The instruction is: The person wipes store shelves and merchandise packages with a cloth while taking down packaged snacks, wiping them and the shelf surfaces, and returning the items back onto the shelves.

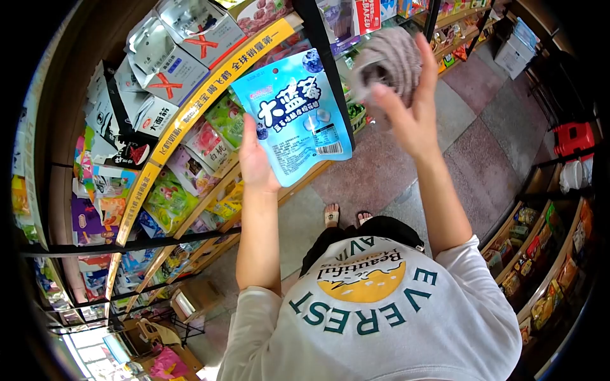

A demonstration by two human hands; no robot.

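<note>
My left hand (257, 159) grips a light-blue snack pouch (293, 117) by its left edge, thumb on the front. White Chinese lettering, blueberry pictures and a barcode show on the side facing me. My right hand (412, 111) is closed on a bunched grey ribbed cloth (397, 60), slightly blurred, up and to the right of the pouch. The cloth and pouch are apart. Behind the pouch runs a shelf with a yellow label strip (219, 75), and colourful bags such as a green candy bag (170, 200) lie just below that strip.
Opened display boxes (166, 66) and several packets fill the upper shelf at left. A low rack of snacks (527, 244) stands at right, near a red case (574, 138). Tiled floor (454, 165) lies between the shelves. A cardboard box (190, 301) sits at lower left.
</note>
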